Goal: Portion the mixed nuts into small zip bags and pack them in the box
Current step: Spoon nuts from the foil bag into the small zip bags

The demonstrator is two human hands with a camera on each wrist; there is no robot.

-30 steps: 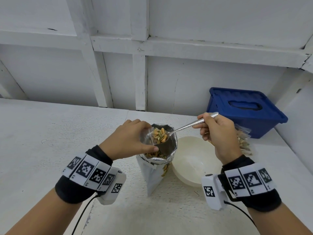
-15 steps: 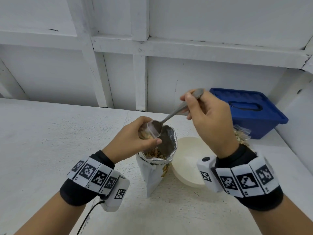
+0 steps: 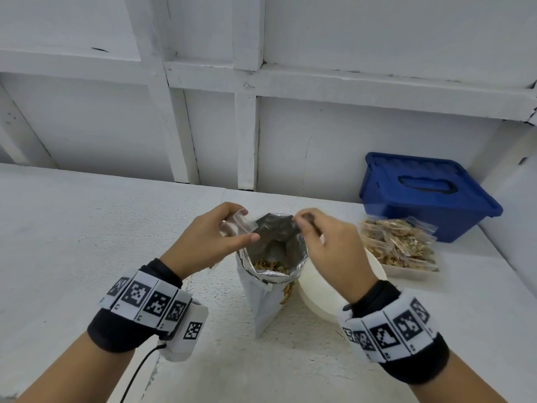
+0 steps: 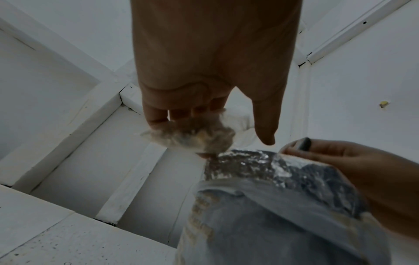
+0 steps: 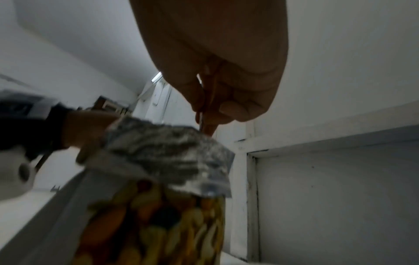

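I see my left hand [image 3: 209,239] raised at the mouth of the tall foil-lined pouch of mixed nuts [image 3: 271,274], fingers curled under a small clear zip bag [image 3: 236,225] and the thumb stretched straight towards the pouch. From the left wrist camera the small bag [image 4: 192,136] already holds a clump of nuts. My right hand [image 3: 325,251] hangs over the pouch's right rim, its fingers closed tight round a thin metal spoon handle [image 5: 202,111]; the bowl of the spoon is out of sight inside the pouch. The pouch stands upright near the middle of the white tabletop [image 3: 87,242], nuts showing low down inside it. A cream round bowl [image 3: 319,295] sits touching its right side, mostly behind my right wrist. Towards the tabletop's far right corner, a shallow white tray [image 3: 412,270] carries a heap of filled zip bags [image 3: 398,242], and the blue plastic lidded box [image 3: 421,196] stands just behind it, lid on.
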